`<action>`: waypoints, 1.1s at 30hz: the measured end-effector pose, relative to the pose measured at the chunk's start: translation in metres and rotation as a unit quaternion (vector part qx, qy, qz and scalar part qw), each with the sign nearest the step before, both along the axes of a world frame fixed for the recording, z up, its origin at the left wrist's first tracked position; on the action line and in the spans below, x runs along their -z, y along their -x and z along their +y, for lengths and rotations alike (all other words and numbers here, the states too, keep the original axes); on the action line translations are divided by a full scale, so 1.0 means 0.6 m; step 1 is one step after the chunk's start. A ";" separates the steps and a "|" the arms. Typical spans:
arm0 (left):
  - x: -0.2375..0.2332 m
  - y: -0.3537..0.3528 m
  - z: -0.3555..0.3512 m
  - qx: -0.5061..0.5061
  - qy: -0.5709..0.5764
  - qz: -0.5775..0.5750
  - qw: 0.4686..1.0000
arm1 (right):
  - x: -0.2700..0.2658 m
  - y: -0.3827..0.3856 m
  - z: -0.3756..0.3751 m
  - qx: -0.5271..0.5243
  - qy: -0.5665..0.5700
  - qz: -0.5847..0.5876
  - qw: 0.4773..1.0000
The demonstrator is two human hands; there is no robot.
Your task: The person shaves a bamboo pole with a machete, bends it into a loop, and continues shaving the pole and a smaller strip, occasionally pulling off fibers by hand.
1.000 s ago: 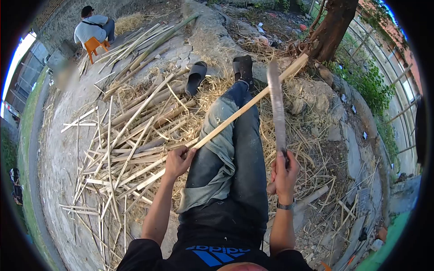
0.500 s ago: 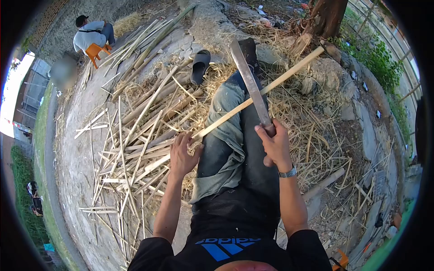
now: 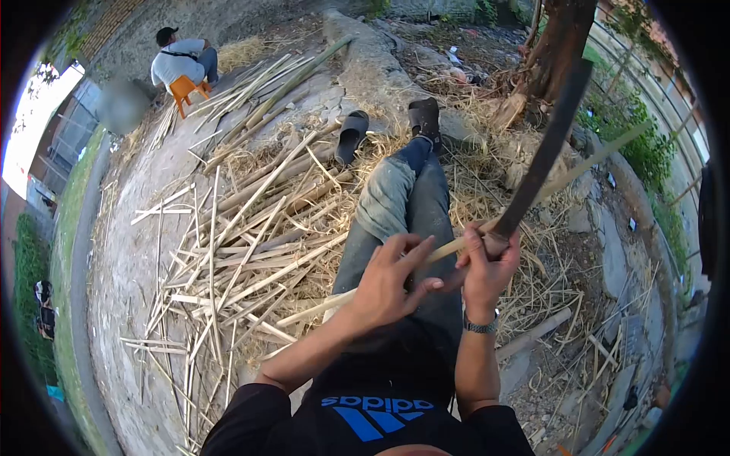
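Note:
My right hand (image 3: 488,277) is closed around the handle of a machete (image 3: 546,148), whose long dark blade points up and to the right. A pale bamboo strip (image 3: 566,178) slants across my lap, passing behind the blade, and its upper right end is blurred. My left hand (image 3: 386,283) is over the strip, with its bent fingers and thumb on either side of it; the exact contact is partly hidden. Fingers of my right hand also lie close to the strip beside the machete handle. Both hands are above my legs (image 3: 430,201).
Many split bamboo strips (image 3: 247,251) and thicker poles lie to my left among shavings. A loose sandal (image 3: 352,137) lies near my foot. Further off, a person (image 3: 179,62) sits on an orange chair (image 3: 185,90). A tree trunk (image 3: 560,53) rises at the upper right.
My left hand has moved right, close to my right hand. The machete has swung to point further right, and the bamboo strip has shifted to the right and lower. The view has tilted slightly.

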State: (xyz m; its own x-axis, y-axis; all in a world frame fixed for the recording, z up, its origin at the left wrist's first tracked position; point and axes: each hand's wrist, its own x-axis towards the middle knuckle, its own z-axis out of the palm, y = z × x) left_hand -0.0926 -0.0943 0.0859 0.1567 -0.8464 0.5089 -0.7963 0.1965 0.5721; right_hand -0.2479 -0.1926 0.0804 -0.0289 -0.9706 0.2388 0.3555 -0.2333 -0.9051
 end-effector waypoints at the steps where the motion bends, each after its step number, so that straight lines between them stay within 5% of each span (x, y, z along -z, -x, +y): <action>1: 0.007 -0.019 0.010 -0.023 0.062 0.020 0.998 | -0.017 0.047 0.006 0.061 0.007 0.011 0.998; 3: 0.033 -0.064 0.015 -0.043 0.119 0.034 0.991 | -0.002 0.134 -0.016 0.129 0.041 0.020 0.991; 5: 0.069 -0.094 0.020 -0.128 -0.107 0.034 0.985 | -0.005 0.224 -0.022 0.202 0.018 0.062 0.977; 9: 0.121 -0.070 0.002 -0.050 -0.247 -0.098 0.963 | 0.002 0.401 -0.014 0.241 0.059 0.064 0.966; 14: 0.233 -0.049 -0.036 -0.058 -0.158 -0.304 0.938 | 0.002 0.491 0.036 0.314 0.042 0.040 0.948; 16: 0.199 -0.061 -0.029 -0.062 -0.020 -0.065 0.996 | 0.024 0.517 0.041 0.312 0.062 0.031 0.948; 20: 0.139 -0.184 0.025 -0.265 0.103 0.150 0.947 | 0.039 0.518 0.050 0.349 0.023 0.046 0.936; 23: 0.179 -0.286 0.089 -0.334 0.004 0.134 0.933 | 0.051 0.512 0.040 0.334 0.010 0.055 0.941; 25: 0.196 -0.304 0.120 -0.356 -0.154 -0.020 0.921 | 0.053 0.494 0.026 0.327 -0.022 0.061 0.943; 28: 0.194 -0.273 0.088 -0.288 -0.032 0.019 0.957 | 0.053 0.463 0.004 0.281 -0.042 0.046 0.958; 33: 0.182 -0.187 -0.037 -0.151 -0.064 0.068 0.984 | 0.027 0.373 -0.033 0.244 -0.033 0.070 0.967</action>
